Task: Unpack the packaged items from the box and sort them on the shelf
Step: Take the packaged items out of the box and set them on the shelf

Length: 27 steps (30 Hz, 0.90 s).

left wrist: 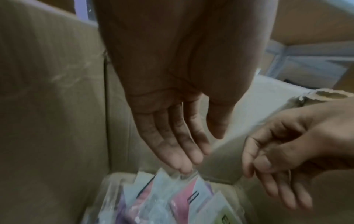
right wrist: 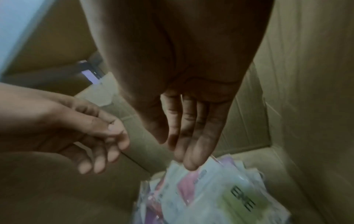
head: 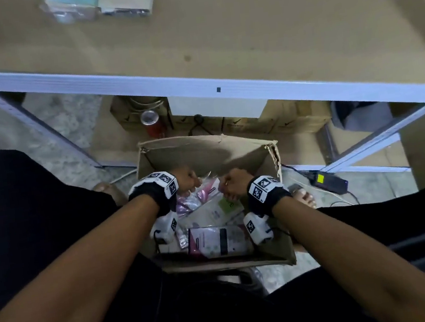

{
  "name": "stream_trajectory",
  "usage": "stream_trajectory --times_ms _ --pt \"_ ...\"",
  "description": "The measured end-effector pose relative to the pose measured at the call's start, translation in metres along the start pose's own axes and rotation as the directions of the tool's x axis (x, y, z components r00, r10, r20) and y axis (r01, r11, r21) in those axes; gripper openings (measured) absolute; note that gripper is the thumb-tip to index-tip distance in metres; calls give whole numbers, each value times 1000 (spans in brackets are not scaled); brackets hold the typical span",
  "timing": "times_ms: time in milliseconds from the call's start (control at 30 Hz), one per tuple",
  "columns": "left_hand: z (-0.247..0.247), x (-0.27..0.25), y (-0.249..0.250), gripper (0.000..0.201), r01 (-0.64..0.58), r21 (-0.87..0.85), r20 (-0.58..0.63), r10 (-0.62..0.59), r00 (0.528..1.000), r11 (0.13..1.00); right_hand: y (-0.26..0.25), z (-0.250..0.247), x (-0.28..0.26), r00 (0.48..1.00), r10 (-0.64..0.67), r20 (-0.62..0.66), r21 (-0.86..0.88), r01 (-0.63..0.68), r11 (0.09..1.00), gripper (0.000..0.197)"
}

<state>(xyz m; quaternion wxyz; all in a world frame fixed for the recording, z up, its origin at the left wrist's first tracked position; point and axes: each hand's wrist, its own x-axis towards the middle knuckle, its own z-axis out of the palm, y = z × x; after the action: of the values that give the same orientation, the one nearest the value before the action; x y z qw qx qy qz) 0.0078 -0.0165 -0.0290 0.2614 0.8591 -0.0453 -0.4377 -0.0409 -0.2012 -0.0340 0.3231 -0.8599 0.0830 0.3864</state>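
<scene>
An open cardboard box (head: 203,141) stands on the floor between my knees. Inside lies a clear bag of pink, purple and white packets (head: 197,199) (left wrist: 172,201) (right wrist: 191,189), a green-labelled packet (head: 229,205) (right wrist: 239,200) and a pink-and-white package (head: 216,241) nearer me. My left hand (head: 187,181) (left wrist: 191,151) reaches down with straight fingers, its tips touching the top of the bag. My right hand (head: 234,185) (right wrist: 178,151) hangs beside it, fingers straight, tips on the same bag. Neither hand holds anything.
A brown shelf board (head: 243,35) with a white front rail (head: 168,82) is ahead; wrapped packages (head: 96,3) lie at its far left. Under it are cardboard boxes, a red can (head: 152,122) and cables. A black power adapter (head: 327,180) lies right of the box.
</scene>
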Motion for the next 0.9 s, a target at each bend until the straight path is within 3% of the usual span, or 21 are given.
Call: stream_trajectory --times_ms 133,200,333,467,633,767,900 --pt "18 16 -17 13 71 8 23 -71 997 997 11 24 17 1000 4 19 -279 2 960 29" --pt "20 20 -22 23 101 41 -3 -101 995 994 21 39 27 999 35 27 -380 -23 925 32" --pt "25 28 -28 29 147 8 29 -148 989 989 46 69 39 982 126 139 -393 -62 917 57" --pt "32 32 -28 28 176 -42 15 -175 984 984 57 91 43 959 142 244 -506 1 863 61" --pt "36 31 -30 30 216 -69 20 -215 976 974 58 95 45 956 122 268 -544 46 838 70" --pt "38 30 -34 31 280 -138 34 -278 960 950 55 97 48 933 132 334 -579 92 810 57" --pt "41 39 -39 32 308 -97 16 -308 951 947 45 85 52 975 -70 211 -539 176 824 38"
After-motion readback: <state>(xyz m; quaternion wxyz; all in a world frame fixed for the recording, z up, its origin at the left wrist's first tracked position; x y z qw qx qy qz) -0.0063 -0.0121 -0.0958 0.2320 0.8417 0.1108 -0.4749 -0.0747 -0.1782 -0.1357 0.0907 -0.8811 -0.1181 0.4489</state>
